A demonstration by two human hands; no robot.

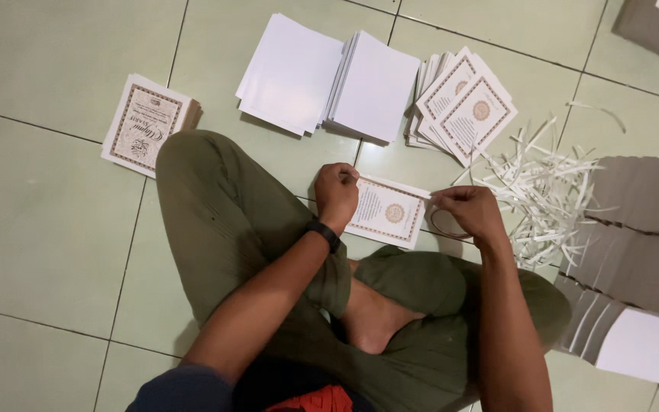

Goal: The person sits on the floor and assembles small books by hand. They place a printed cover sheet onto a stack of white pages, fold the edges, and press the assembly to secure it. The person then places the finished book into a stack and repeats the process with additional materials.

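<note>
My left hand pinches the printed card at its 9 o'clock edge. My right hand, at 3 o'clock, grips a thin tape strip across its top edge; paper scraps beyond.

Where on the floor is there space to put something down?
The big bare patch is the green floor left of the knee, below the printed stack. More bare tiles lie above that stack, left of the white sheets. It is crowded at right: paper strips, grey boards and the fanned cards fill the floor around the right hand.
</note>
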